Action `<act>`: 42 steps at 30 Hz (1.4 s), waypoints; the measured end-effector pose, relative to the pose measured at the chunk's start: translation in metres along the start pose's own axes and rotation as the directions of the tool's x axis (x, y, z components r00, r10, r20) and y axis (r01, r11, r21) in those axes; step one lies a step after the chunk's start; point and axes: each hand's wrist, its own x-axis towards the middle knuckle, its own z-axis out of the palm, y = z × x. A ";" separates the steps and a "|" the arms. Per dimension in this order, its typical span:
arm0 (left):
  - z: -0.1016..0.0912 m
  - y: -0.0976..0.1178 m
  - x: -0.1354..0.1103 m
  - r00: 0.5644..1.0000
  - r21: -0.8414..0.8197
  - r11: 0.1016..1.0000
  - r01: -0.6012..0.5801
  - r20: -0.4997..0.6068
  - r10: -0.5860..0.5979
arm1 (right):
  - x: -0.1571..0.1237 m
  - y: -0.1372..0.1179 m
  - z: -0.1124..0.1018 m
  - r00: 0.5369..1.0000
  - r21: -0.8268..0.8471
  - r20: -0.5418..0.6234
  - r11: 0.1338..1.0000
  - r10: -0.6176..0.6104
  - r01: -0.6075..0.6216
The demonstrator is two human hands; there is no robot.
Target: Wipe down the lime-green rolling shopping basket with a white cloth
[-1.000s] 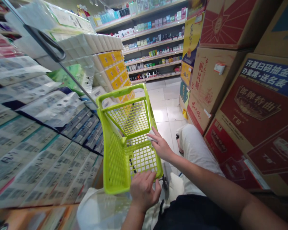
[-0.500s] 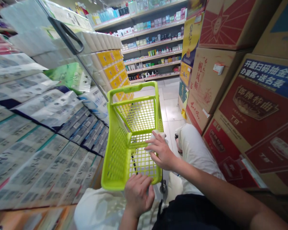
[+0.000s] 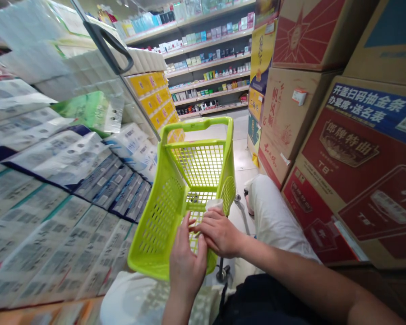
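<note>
A lime-green plastic shopping basket (image 3: 162, 216) on wheels stands tilted in front of me, and nothing but my hands shows inside it. My right hand (image 3: 219, 232) reaches over its near right corner, fingers closed on a small white cloth (image 3: 213, 204) pressed against the mesh. My left hand (image 3: 186, 262) lies on the basket's near wall, fingers stretched up and flat, touching the right hand. The basket's pull handle (image 3: 111, 45), black on a metal rod, sticks up to the upper left.
Stacked packs of tissue paper (image 3: 54, 180) wall off the left. Red and brown cardboard boxes (image 3: 352, 149) are piled on the right. My knee in white trousers (image 3: 274, 212) is beside the basket. A tiled aisle (image 3: 238, 149) runs to product shelves (image 3: 209, 58) at the back.
The basket has tipped and swung closer to me. My right hand with the cloth slid down toward the near wall. My left hand left its grip on the rim and stretched its fingers upward.
</note>
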 end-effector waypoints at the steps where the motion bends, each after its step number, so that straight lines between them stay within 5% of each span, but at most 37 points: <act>1: 0.005 0.003 0.001 1.000 -0.009 1.000 -0.011 -0.005 0.011 | 0.000 -0.001 0.003 1.000 0.002 -0.002 1.000 -0.031 0.031; 7: 0.015 -0.007 -0.006 0.991 0.009 0.996 0.086 0.103 -0.086 | 0.006 0.013 0.005 0.982 -0.054 0.011 0.981 -0.187 0.187; 10: 0.007 -0.009 -0.006 0.944 0.090 0.983 0.162 0.277 -0.181 | 0.016 0.037 -0.011 0.990 -0.162 -0.101 0.984 -0.097 0.080; 13: 0.002 -0.004 -0.004 0.917 0.210 0.974 0.090 0.363 -0.163 | 0.028 0.053 -0.025 0.971 -0.212 -0.234 0.973 0.045 -0.096; 21: 0.005 0.000 -0.005 0.933 0.350 0.937 0.010 0.334 -0.134 | 0.024 0.014 -0.002 0.995 -0.173 -0.032 0.981 -0.097 0.090; 24: 0.004 -0.003 -0.007 0.941 0.366 0.930 -0.013 0.319 -0.113 | 0.027 0.024 -0.007 0.985 -0.204 0.020 0.964 -0.170 0.170; 29: 0.007 -0.004 -0.008 0.959 0.357 0.932 -0.063 0.280 -0.043 | 0.044 0.060 -0.031 0.999 -0.284 -0.035 0.958 -0.040 0.028; 32: 0.009 -0.004 -0.007 0.960 0.361 0.931 -0.050 0.275 -0.055 | 0.043 0.050 -0.026 0.996 -0.281 -0.074 0.957 0.050 -0.069; 37: 0.007 -0.001 -0.006 0.943 0.379 0.925 -0.001 0.309 -0.126 | 0.025 0.014 -0.004 0.999 -0.182 0.001 0.982 -0.041 0.041; 42: 0.006 -0.001 -0.008 0.949 0.384 0.923 -0.033 0.303 -0.092 | 0.036 0.043 -0.018 0.992 -0.213 0.020 0.969 -0.127 0.128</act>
